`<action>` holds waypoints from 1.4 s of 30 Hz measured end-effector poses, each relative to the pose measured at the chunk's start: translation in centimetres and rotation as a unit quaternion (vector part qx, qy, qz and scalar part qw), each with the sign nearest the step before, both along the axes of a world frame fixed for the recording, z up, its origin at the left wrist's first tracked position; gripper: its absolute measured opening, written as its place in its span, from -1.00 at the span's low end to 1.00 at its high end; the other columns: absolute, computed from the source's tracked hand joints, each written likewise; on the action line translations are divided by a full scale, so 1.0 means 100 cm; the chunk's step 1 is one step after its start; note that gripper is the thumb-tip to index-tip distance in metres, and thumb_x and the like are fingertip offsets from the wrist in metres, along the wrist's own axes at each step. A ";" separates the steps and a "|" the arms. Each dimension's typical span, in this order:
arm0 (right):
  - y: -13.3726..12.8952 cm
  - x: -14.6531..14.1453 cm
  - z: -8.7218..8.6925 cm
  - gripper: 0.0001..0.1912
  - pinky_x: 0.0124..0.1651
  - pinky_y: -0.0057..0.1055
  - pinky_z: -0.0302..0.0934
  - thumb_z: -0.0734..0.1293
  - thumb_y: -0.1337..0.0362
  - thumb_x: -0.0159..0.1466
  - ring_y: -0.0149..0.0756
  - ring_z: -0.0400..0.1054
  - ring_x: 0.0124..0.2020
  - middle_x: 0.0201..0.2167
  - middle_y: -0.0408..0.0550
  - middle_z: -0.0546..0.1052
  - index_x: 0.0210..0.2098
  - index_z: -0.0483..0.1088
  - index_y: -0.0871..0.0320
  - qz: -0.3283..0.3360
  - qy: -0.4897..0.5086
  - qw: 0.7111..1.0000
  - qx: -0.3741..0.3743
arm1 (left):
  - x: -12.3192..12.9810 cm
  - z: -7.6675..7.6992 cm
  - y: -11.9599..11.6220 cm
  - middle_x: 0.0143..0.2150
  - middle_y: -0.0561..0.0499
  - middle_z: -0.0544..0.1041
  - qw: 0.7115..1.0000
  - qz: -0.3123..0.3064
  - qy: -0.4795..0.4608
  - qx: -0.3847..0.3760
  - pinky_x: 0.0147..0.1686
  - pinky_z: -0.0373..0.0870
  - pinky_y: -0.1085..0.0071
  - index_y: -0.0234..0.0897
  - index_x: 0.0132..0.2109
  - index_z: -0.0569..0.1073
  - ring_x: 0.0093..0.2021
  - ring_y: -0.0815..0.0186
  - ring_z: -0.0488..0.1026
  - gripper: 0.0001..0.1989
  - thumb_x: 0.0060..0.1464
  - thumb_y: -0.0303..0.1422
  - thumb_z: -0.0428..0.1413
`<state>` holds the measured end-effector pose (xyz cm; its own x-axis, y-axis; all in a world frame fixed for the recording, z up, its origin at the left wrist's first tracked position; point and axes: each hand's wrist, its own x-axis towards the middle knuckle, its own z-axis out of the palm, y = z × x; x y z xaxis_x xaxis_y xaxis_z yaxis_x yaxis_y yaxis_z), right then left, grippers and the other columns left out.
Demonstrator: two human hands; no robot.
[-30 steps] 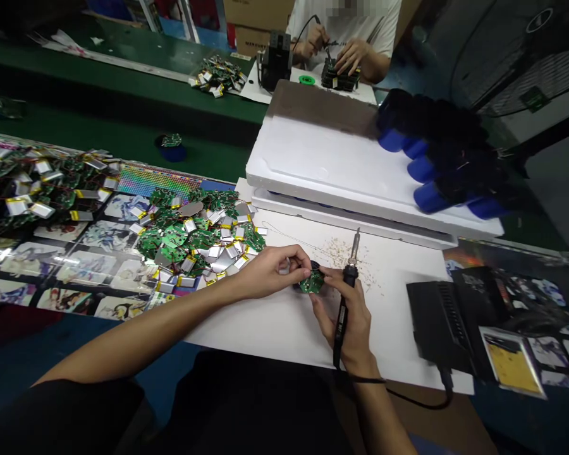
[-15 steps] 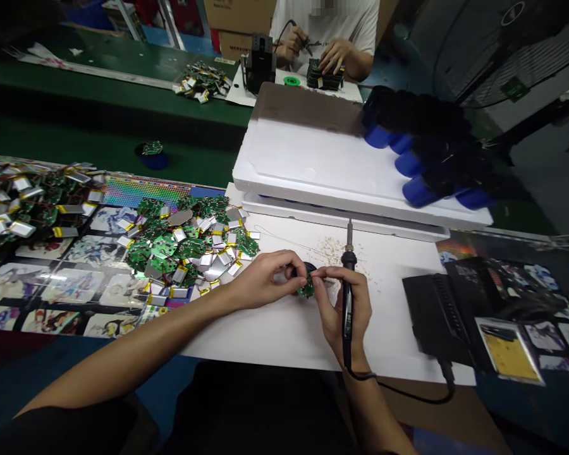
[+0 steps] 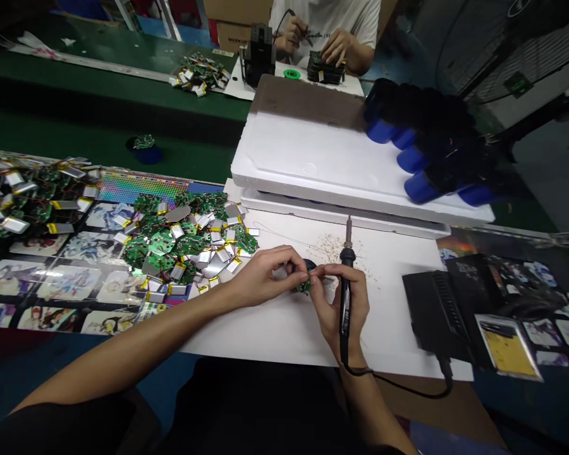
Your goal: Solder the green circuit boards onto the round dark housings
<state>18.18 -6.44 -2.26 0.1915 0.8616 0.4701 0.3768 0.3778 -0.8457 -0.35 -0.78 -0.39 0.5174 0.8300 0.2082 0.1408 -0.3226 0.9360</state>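
Observation:
My right hand (image 3: pixel 344 303) is closed round a black soldering iron (image 3: pixel 346 291), its metal tip pointing away from me. The thumb and index finger of that hand also pinch together beside a small green circuit board (image 3: pixel 304 285). Opposite it, my left hand (image 3: pixel 275 275) has thumb and fingertip pressed together over the same board; what lies in that pinch is too small to make out. The fingertips of both hands nearly meet. A dark round part (image 3: pixel 310 263) shows just behind the board, mostly hidden by my fingers.
Left of my hands lies a heap of circuit boards with silver battery packs (image 3: pixel 189 240). Foam trays (image 3: pixel 313 155) stand ahead, bearing blue-and-black cups (image 3: pixel 420 188). A black power box (image 3: pixel 434 313) sits right, its cable running to the iron. Across the bench a co-worker's hands (image 3: pixel 336 47) handle stacked boards.
The pinching fingertips of both hands have shifted slightly and drawn a little closer together. My view has moved slightly; the iron stays in my right hand.

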 end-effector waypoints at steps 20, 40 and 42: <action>-0.002 0.001 0.000 -0.66 -0.04 -0.25 0.52 0.43 0.45 0.33 -0.29 0.58 -0.17 -0.20 -0.17 0.58 0.01 0.37 -0.01 0.036 -0.064 0.997 0.036 | 0.001 0.001 0.000 -0.23 0.00 0.60 1.000 -0.008 -0.022 0.019 -0.15 0.40 0.43 -0.27 -0.20 0.54 -0.21 0.33 0.51 -0.92 0.33 -0.41 0.20; -0.025 0.058 0.034 -0.61 -0.59 -0.47 0.13 0.41 0.03 0.36 -0.32 0.40 -0.57 -0.51 -0.22 0.54 0.09 0.44 0.05 -0.005 0.153 0.988 -0.017 | -0.005 -0.004 0.006 -0.13 -0.02 0.64 0.981 -0.074 0.080 0.161 0.01 0.41 0.29 -0.23 -0.17 0.49 -0.07 0.22 0.51 -0.88 0.33 -0.52 0.11; -0.026 0.065 0.035 -0.70 -0.60 -0.46 0.19 0.45 0.09 0.33 -0.30 0.45 -0.55 -0.47 -0.15 0.59 -0.02 0.50 0.10 -0.015 0.128 0.991 -0.028 | -0.006 -0.004 0.007 -0.13 -0.02 0.65 0.981 -0.078 0.077 0.160 0.01 0.41 0.29 -0.23 -0.18 0.49 -0.07 0.22 0.51 -0.88 0.32 -0.53 0.11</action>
<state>24.69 -9.02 1.27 0.3246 0.8767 0.3552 0.1580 0.3200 -0.9342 -0.92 -0.05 -0.83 0.6786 0.6436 0.3540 0.1993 -0.6251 0.7546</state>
